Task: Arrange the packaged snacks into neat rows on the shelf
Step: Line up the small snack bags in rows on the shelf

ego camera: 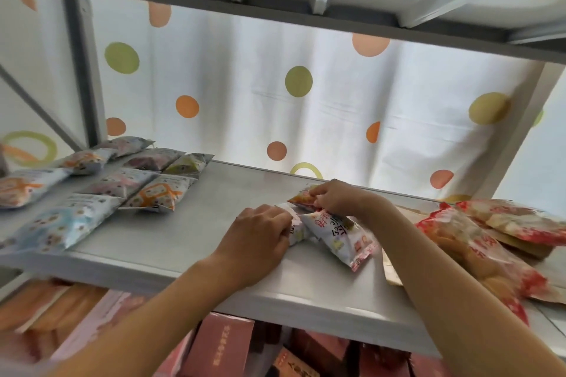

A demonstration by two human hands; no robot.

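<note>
Your left hand (260, 229) grips a white snack packet (340, 236); your right hand (333, 196) pinches an orange packet (301, 197) on the shelf (183, 239).

Print on the white snack packet (340, 236) and lower boxes (226, 346) is too blurred to read.

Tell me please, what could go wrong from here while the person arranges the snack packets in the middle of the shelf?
1. The white packet under the right hand lies tilted, its lower end toward the front edge of the shelf; a push might slide it off.
2. The left hand covers another packet, so its alignment is hard to see.
3. The loose red bags on the right, piled against the right forearm, may shift as that arm moves.
</note>
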